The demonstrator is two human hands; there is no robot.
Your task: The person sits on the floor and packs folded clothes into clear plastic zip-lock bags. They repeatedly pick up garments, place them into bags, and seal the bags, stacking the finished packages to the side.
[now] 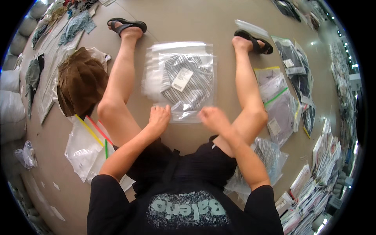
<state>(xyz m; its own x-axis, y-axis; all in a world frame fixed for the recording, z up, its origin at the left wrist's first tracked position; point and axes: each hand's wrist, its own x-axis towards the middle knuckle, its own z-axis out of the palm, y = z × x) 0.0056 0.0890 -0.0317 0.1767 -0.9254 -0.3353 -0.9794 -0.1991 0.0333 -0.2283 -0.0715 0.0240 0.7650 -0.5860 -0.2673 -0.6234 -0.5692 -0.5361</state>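
Your left hand (pixel 158 117) pressing flat on the clear bag (pixel 181 80) with its striped garment (pixel 188 84), your right hand (pixel 213 118) blurred, grip unclear, brown clothes (pixel 81 80) to your left.

Glossy clear plastic bag (pixel 184 78) — striped cloth (pixel 192 80) inside — on smooth matt floor (pixel 188 19).

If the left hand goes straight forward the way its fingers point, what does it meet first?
The left hand already rests at the near edge of the clear plastic bag; further on, probably the striped shirt inside.
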